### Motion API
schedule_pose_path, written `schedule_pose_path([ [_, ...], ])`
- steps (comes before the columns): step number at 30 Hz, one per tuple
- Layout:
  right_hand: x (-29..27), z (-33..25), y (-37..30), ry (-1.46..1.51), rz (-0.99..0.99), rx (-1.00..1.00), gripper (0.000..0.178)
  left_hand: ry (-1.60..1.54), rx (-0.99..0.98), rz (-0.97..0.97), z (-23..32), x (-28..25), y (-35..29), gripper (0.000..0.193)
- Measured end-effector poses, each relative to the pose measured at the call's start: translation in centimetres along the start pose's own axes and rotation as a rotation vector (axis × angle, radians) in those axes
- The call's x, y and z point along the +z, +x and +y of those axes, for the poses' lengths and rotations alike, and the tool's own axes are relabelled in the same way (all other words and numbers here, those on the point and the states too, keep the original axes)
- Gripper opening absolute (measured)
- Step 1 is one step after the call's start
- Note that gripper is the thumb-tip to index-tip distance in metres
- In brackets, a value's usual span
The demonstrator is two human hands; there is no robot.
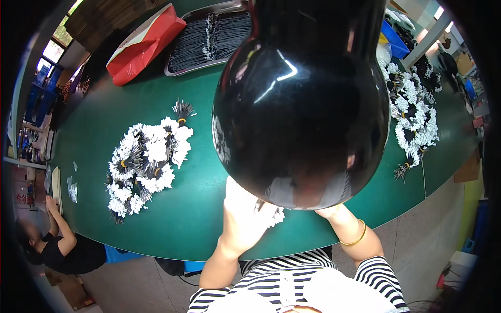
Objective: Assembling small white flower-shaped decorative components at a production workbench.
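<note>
A glossy black lamp shade [302, 120] hangs close in front of me and hides most of the work between my hands. Below its left rim my left hand [244, 219] is closed, with a bundle of dark wires with white connectors [276, 216] showing at its fingers. My right hand [332, 209] reaches under the shade's lower right rim; its fingers are hidden, so what it holds cannot be made out. To the left on the green table [203, 208] lies a pile of banded black wire bundles [156, 148] with white connector ends.
More wire bundles [415, 117] lie at the right. Toward the back stand a metal tray [180, 70] of black wires and a red bag [151, 49]. A blue bin [396, 44] is at the back right. Another person [65, 250] sits at the table's left end.
</note>
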State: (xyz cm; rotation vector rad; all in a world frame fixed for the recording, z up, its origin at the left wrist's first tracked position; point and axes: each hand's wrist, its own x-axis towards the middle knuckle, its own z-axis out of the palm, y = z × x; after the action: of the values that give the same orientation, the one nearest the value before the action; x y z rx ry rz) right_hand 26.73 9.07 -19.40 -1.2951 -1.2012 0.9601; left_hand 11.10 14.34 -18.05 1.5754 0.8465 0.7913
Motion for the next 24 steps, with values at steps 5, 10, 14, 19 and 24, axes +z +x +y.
schedule_pose_path([
  [5,0.9,-2.5,0.8,0.076,-0.106,0.133,0.057,0.402,0.15,-0.361,-2.0,-0.5,-0.7,0.025],
  [10,1.1,-1.2,0.3,0.213,0.105,0.0,0.033,0.236,0.069,-0.208,1.2,0.9,0.6,0.013],
  [14,0.0,-0.2,1.0,-0.011,0.173,0.122,0.013,0.194,-0.034,-0.317,1.1,0.2,0.6,0.024],
  [19,0.2,-0.8,0.8,-0.185,0.057,-0.029,0.016,0.225,-0.013,-0.313,0.5,0.1,0.5,0.022],
  [24,-0.1,-0.9,0.6,-0.05,0.078,-0.054,0.012,0.053,-0.307,-0.32,2.0,0.0,1.2,0.011],
])
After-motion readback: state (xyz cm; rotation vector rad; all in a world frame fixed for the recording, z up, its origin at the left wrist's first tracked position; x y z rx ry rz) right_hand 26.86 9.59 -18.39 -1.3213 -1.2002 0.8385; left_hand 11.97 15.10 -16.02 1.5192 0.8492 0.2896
